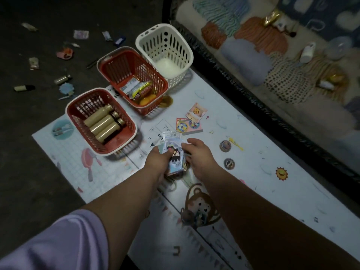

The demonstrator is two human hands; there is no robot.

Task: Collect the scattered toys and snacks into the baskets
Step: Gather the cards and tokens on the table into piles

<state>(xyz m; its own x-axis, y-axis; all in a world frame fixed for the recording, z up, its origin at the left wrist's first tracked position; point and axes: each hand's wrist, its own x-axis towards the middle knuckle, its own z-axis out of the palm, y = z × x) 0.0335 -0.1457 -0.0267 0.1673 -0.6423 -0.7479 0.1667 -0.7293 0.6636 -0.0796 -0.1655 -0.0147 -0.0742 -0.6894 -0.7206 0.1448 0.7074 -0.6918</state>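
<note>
Left hand [158,161], right hand [201,155] grip card stack [176,159] between.

Two red baskets [101,121], white basket [165,51]

Bare mat [303,193] opens on the right — the near red basket [118,150] and loose cards [191,121] block left and ahead.

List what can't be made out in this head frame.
All head view.
- Cards: lower ones covered by the top card and left hand; count unknown.
- Right hand: fingertips behind the cards; grip unclear.
- Floor litter: too small and dark to identify.
- Snacks in middle basket: labels blurred, partly hidden by its wall.
</note>
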